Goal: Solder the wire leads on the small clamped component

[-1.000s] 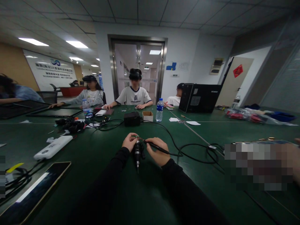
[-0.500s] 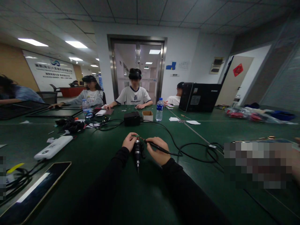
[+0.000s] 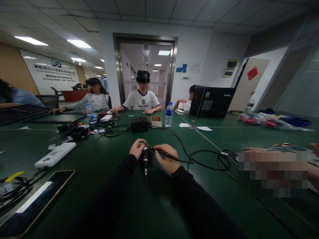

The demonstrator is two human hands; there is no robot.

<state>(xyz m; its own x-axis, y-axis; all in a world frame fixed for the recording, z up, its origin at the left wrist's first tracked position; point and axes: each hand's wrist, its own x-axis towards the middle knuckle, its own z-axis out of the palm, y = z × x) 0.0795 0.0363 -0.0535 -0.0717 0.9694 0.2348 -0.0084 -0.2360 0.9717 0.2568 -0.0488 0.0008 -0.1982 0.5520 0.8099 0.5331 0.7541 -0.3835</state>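
My right hand (image 3: 171,162) is closed around the handle of a black corded soldering iron (image 3: 167,155), its tip turned left. My left hand (image 3: 136,149) has its thumb and fingers pinched together on a small piece, greenish a moment ago, which looks like a circuit board but is too small to make out surely. Just below both hands lies a black and silver tool (image 3: 146,162) with a thin metal point aimed at me. The iron's tip is close to the left fingertips; whether it touches the piece I cannot tell.
The iron's black cord (image 3: 211,162) loops to the right. Ahead stand a black power adapter (image 3: 139,124), an open small box (image 3: 156,121) and a water bottle (image 3: 169,115). Left are a phone (image 3: 37,205) and a white power strip (image 3: 55,155). Co-workers sit around the green table.
The view has shifted slightly. Both my hands keep nearly the same pose, with the iron still by the left fingertips. At the right, a co-worker's hands have moved further into view.
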